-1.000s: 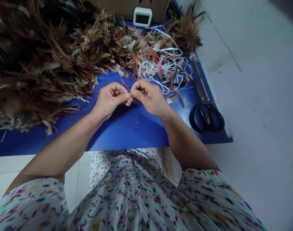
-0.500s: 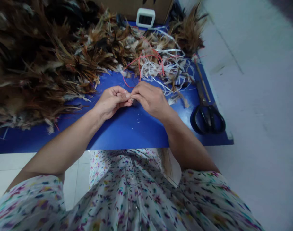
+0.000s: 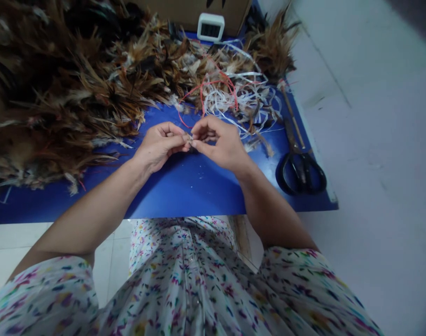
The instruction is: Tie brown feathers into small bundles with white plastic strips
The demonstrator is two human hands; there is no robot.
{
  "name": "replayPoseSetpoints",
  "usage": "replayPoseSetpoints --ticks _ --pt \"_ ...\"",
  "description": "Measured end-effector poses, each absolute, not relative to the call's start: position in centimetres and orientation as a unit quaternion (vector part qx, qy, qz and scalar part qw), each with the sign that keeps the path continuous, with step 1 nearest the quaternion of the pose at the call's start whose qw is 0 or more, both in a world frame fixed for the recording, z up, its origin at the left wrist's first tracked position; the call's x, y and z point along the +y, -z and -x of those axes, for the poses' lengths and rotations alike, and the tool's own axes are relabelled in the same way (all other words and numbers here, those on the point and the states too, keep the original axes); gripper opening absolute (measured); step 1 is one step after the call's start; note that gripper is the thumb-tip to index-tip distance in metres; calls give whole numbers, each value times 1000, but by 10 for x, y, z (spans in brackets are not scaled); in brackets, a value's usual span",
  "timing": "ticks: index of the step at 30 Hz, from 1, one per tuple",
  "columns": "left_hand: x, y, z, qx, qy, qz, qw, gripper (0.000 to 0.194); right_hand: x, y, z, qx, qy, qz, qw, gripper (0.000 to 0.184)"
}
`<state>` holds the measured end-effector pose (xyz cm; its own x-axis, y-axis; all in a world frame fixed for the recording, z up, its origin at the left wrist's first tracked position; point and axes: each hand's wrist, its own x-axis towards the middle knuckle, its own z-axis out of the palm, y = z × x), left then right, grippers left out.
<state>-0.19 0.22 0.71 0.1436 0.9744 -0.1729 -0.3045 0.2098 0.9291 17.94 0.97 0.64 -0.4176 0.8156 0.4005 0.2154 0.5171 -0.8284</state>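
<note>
Over the blue tabletop (image 3: 199, 186), my left hand (image 3: 162, 145) pinches a tiny pale and dark thing (image 3: 191, 140) between thumb and forefinger. It is too small to name. From the other side, my right hand (image 3: 219, 142) meets it with thumb and fingertips, its fingers curled. The two hands nearly touch. Just beyond them lies a tangle of white plastic ribbon (image 3: 219, 100) with a red string (image 3: 202, 95) looped across it. Brown feathers (image 3: 104, 93) are heaped to the left and behind.
Black-handled scissors (image 3: 300, 172) lie near the right table edge, with a thin stick (image 3: 294, 116) beside their blades. A white-framed digital timer (image 3: 211, 28) stands at the back before a cardboard box (image 3: 185, 11). A bundle of feathers (image 3: 274, 46) sits at the back right.
My right hand's fingers have lifted and opened slightly from the pinch, while its thumb stays at the small thing. My left hand has barely moved.
</note>
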Motion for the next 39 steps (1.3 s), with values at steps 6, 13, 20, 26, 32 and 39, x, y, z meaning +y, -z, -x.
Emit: replayPoseSetpoints --ticks 6,13,20,26,32,39 --pt "2 -6 2 427 -506 -420 620 34 8 -9 -173 -694 -440 375 429 29" --pt "3 -3 1 418 -509 -466 590 33 12 -6 -174 -671 -479 376 423 33" --pt "5 3 3 422 -520 -519 531 38 15 -1 -173 -680 -478 361 423 31" --pt "6 5 3 432 -530 -555 474 43 12 -3 -173 -676 -477 358 431 32" --pt "1 2 -1 446 -544 -564 433 41 9 -7 -171 -674 -475 363 434 29" --pt "-1 -3 -3 475 -552 -535 428 43 8 -7 -167 -620 -535 394 417 25"
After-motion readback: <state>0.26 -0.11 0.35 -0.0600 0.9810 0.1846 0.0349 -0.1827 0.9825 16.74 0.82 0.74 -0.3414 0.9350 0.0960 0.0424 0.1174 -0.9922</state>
